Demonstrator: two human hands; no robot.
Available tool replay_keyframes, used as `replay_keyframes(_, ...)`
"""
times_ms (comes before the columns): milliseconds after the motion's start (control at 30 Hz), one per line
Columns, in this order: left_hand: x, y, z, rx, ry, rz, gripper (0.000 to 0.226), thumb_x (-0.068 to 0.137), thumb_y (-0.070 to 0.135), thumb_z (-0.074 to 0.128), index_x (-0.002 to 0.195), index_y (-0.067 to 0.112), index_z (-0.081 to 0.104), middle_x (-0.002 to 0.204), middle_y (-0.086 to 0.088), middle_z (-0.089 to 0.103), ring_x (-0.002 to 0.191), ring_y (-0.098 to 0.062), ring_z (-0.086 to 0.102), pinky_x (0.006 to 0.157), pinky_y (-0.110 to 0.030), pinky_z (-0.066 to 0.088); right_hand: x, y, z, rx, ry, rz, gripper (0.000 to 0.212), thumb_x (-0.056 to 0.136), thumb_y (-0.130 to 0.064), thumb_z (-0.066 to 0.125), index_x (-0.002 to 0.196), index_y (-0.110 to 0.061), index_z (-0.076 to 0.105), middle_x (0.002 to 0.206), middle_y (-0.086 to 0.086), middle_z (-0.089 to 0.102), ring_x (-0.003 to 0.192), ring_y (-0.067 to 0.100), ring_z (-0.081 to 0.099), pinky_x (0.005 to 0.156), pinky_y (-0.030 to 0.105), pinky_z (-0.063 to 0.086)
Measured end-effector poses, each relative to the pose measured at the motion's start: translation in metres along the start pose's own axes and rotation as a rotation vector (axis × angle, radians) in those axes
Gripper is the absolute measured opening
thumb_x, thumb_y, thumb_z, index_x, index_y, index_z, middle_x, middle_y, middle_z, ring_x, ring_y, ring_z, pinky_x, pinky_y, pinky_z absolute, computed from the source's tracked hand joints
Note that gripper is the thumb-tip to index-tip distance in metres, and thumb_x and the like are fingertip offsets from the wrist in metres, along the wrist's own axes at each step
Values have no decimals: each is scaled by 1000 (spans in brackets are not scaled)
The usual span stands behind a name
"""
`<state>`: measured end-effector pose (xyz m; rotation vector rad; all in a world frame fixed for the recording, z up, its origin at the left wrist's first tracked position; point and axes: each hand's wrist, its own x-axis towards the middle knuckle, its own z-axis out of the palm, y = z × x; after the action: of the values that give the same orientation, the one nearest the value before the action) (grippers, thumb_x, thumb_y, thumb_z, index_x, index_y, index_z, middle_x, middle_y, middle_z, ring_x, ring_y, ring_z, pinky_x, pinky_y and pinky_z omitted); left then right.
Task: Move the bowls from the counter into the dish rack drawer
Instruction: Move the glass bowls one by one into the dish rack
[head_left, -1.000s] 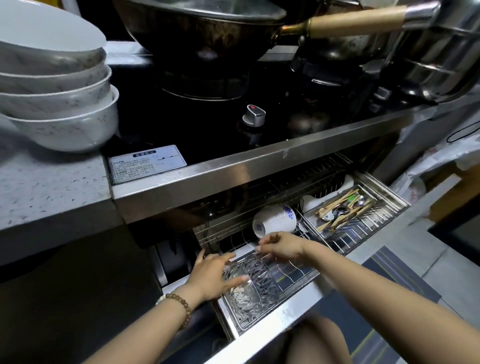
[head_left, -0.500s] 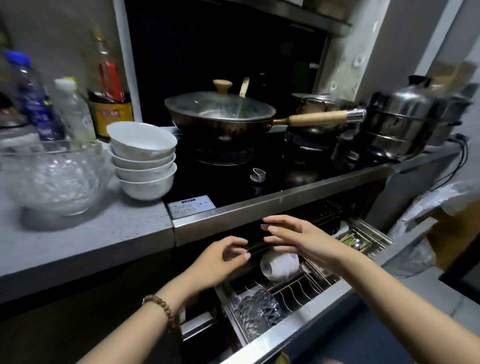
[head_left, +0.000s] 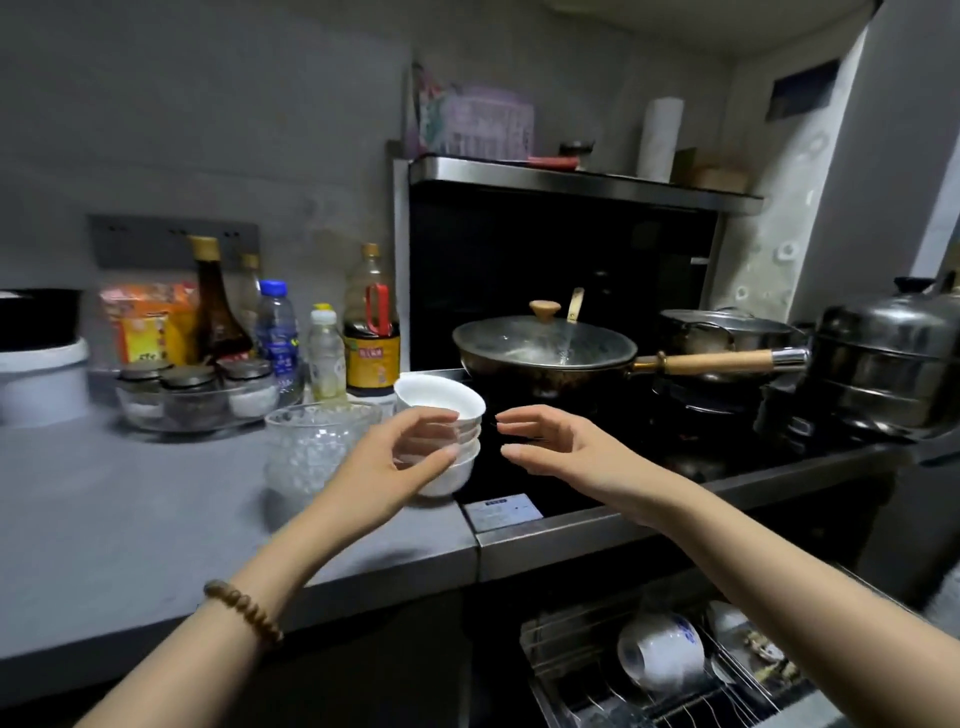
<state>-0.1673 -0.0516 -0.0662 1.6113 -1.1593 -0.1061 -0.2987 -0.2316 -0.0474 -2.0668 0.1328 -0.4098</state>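
Observation:
A stack of white bowls (head_left: 441, 402) stands on the grey counter (head_left: 130, 514) beside the stove. My left hand (head_left: 387, 462) is raised just in front of the stack's left side, fingers apart and curved, holding nothing. My right hand (head_left: 561, 449) hovers open a little to the right of the stack, not touching it. A clear glass bowl (head_left: 306, 447) sits left of the stack. Below, the dish rack drawer (head_left: 587, 670) is pulled out, with a white and blue cup (head_left: 662, 649) lying in it.
A lidded wok (head_left: 545, 345) with a wooden handle sits on the black stove behind the stack. Steel pots (head_left: 883, 358) stand at the right. Bottles (head_left: 371, 332) and spice jars (head_left: 192, 389) line the back of the counter.
Both hands have risen from the drawer to the counter and now flank the white bowl stack. The view has tilted up; a glass dish was left in the drawer.

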Motion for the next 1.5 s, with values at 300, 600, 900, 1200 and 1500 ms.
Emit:
replay_keyframes(300,-6,-26,-92,158,280,-20,30,81,25,69,109,33,62,111,12,67,106,-6,61,95,-32,50,73,-44,60,-60,-125,-123,46,83,-27,68,126,-19,55,129,-1,59,113,6,58,89,15,50)
replay_keyframes(600,-4,-89,-111,153,319,-266,51,78,41,68,125,32,51,134,7,50,120,-13,46,95,-30,39,120,-37,113,-277,-166,-185,39,85,-32,64,122,-20,58,130,-4,59,121,8,51,100,20,37)
replay_keyframes(900,4,-112,-108,68,259,-254,57,56,77,60,100,40,56,120,8,57,120,-16,48,99,-33,39,139,-27,126,-458,-177,-219,26,87,-34,62,105,-18,69,114,-4,69,107,5,60,98,25,44)
replay_keyframes(1200,7,-116,-110,66,318,-194,61,51,85,56,82,33,51,93,12,61,109,-14,56,105,-40,39,139,-27,129,-442,-143,-297,23,86,-34,63,97,-16,72,101,-3,72,93,3,62,89,24,47)
replay_keyframes(1500,16,-49,-105,-141,393,-90,90,59,73,64,136,42,30,148,8,34,122,-11,47,102,-37,43,119,-68,98,-81,-48,-393,24,84,-29,65,100,-12,72,98,-4,73,96,4,66,88,20,50)
